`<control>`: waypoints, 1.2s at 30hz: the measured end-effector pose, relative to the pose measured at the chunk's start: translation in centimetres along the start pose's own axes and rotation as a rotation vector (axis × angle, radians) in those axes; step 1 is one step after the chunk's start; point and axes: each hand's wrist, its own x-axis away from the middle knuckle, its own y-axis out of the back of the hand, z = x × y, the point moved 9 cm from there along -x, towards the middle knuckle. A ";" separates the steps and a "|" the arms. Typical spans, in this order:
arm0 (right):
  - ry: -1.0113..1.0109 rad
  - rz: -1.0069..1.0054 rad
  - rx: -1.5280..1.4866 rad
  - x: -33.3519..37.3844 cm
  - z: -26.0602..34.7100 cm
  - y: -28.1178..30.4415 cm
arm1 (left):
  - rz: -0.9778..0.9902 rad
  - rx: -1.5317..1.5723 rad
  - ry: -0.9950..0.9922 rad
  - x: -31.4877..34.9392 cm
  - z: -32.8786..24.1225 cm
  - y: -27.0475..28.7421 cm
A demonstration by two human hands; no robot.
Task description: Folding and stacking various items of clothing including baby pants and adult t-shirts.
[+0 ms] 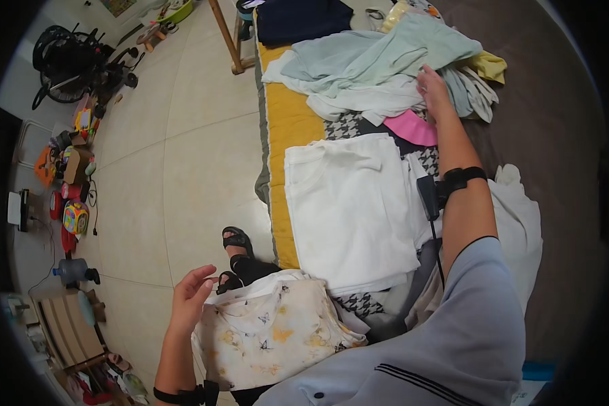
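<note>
Neighbouring the hands (191, 298) are a butterfly-printed shirt (271, 338) and green cloth (379, 57).

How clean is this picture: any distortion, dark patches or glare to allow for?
All in the head view: corners fall to black; seams in the tiled floor bow from the fisheye lens; the white folded garment is bright, creases faint; the flower-and-butterfly garment reads clearly; the brown cover darkens toward the right rim.
</note>
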 end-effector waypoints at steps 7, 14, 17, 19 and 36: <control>0.311 -0.041 0.004 -2.1 7.9 -3.6 | -0.036 0.031 -0.100 -3.0 -1.0 0.2; 0.448 0.145 -0.125 2.1 16.4 -4.2 | -0.050 0.002 -0.166 -0.2 -3.3 0.2; 0.600 0.215 -0.157 6.4 23.6 -4.7 | -0.076 -0.002 -0.226 1.8 -3.9 1.3; 0.687 0.298 -0.251 11.9 28.6 -5.7 | -0.091 -0.007 -0.261 3.1 -4.2 1.8; 1.498 1.143 0.004 59.0 31.1 -18.1 | -0.098 -0.027 -1.342 24.3 -19.6 -3.9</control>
